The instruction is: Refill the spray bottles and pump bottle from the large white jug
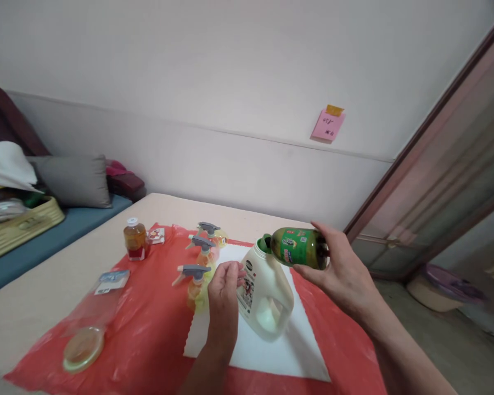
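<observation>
My right hand [340,263] is wrapped round the base end of a green bottle [297,246] with a green label. The bottle lies almost level, its neck end at the green-rimmed mouth [264,243] of a large cream jug [278,293] with a handle. Whether liquid flows between them I cannot see. My left hand [224,293] is closed, fingers curled together just left of the jug's label; what they hold, if anything, I cannot make out. Beside that hand stand several spray bottles [195,285] with grey trigger heads and yellowish liquid.
A white sheet [288,356] lies under the jug on red plastic [148,329]. To the left are an amber bottle [135,240], a small packet [112,281] and a round clear lid [83,349]. Behind rises a white wall [230,82] with a pink note [328,125].
</observation>
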`<state>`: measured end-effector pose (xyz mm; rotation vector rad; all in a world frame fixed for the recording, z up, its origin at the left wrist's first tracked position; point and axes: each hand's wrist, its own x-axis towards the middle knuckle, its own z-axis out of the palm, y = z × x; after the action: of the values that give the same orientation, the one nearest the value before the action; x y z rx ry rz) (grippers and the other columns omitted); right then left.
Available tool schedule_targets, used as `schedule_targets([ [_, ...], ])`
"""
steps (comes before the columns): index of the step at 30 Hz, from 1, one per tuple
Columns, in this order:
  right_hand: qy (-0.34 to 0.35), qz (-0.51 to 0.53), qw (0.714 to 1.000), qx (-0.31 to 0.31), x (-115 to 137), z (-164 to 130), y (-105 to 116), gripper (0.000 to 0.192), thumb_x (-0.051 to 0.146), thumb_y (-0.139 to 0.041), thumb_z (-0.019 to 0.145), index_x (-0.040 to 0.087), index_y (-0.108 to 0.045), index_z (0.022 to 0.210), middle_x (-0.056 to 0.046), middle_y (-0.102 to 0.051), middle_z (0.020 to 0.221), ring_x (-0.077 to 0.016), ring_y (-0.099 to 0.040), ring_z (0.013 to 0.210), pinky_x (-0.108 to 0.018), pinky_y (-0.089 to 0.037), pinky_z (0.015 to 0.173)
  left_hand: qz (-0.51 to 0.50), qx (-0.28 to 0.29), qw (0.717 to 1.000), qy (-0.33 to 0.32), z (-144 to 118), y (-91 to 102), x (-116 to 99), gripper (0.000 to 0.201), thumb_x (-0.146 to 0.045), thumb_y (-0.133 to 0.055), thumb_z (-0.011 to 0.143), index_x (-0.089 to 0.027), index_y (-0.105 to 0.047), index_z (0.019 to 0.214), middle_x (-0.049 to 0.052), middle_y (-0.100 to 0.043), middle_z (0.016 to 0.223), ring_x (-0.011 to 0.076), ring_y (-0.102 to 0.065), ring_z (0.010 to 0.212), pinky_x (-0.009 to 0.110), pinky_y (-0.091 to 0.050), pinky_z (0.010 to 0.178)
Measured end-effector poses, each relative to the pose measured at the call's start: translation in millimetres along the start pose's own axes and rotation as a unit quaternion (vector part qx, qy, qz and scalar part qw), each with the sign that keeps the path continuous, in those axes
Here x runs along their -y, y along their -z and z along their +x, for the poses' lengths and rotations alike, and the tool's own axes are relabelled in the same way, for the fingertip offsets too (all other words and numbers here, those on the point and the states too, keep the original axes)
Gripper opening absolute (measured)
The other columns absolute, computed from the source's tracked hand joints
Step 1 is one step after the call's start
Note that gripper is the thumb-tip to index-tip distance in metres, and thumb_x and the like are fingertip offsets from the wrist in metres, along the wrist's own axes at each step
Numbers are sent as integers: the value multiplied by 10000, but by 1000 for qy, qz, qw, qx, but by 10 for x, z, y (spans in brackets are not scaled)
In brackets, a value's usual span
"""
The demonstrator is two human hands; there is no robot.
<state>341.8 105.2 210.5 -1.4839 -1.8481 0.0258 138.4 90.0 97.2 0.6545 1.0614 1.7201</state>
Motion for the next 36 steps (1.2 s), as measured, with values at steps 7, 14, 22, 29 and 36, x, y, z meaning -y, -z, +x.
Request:
schedule_targets([
  [7, 10, 15, 1000, 12, 168, 320, 40, 772, 570, -821, 635, 238, -605, 1298, -137, -695, 1227, -389, -644, 1121, -590, -488, 987, -5, -7, 1000, 3, -5, -19, -40, 446, -598, -725, 807, -160, -729, 893, 107, -743, 969, 224, -698, 856, 335, -543, 764],
  [14, 8, 56, 998, 26, 198, 587, 8, 732, 557, -830, 659, 237, -649, 1292, -137, -699, 1270, -392, -640, 1168, -605, -471, 1022, -13, -8, 1000, -5, 0, 10, -99, 396, -555, -702, 835, -164, -726, 889, 103, -749, 952, 220, -702, 842, 333, -546, 760],
  [22, 8, 71, 997, 9, 271, 656, -50, 680, 563, -845, 638, 245, -716, 1225, -127, -710, 1237, -408, -617, 1195, -658, -416, 1074, -12, 5, 1000, 4, 58, 74, -95, 392, -553, -695, 836, -164, -716, 873, 102, -741, 945, 220, -692, 848, 334, -548, 774],
  [29, 21, 86, 996, 5, 298, 670, -67, 645, 594, -835, 650, 267, -734, 1197, -121, -705, 1214, -402, -604, 1186, -662, -389, 1086, -8, 13, 1000, 6, 39, 72, -106, 383, -543, -681, 849, -161, -713, 866, 109, -742, 956, 220, -692, 851, 336, -547, 776],
  [36, 4, 123, 992, -25, 207, 531, -104, 734, 616, -819, 657, 231, -693, 1269, -133, -656, 1296, -381, -577, 1249, -620, -374, 1137, 4, 17, 1000, 20, 68, 81, -39, 415, -563, -700, 815, -155, -723, 890, 116, -754, 957, 225, -699, 852, 333, -548, 766],
])
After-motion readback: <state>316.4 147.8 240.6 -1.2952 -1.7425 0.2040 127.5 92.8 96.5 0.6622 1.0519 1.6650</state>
